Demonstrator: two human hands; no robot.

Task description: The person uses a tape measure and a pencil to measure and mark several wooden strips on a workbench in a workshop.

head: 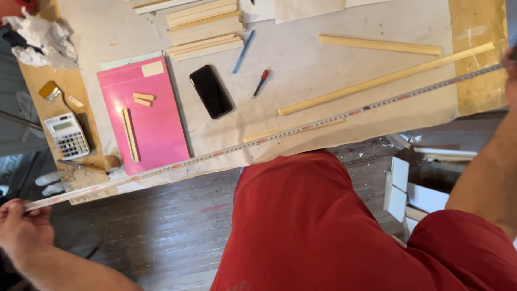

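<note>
Tabletop (334, 32): we see it paper-covered.
Left hand (21, 229): we pinch the tape measure (269, 137).
Right hand (510, 70): mostly cut off; grip unclear.

There was 1 view only, from a camera worn on the person's head. It looked steeply down over the near edge of a paper-covered table (334, 32), which filled the upper half of the picture, with dark floorboards (161, 231) below it. The view was tilted, so the table edge ran slantwise across the picture. The camera sat close to the body: red clothing (301, 226) filled the lower middle. The left hand (21, 229) showed at the bottom left corner and the right hand (510, 70) was cut by the right edge. No second view shared the scene.
</note>
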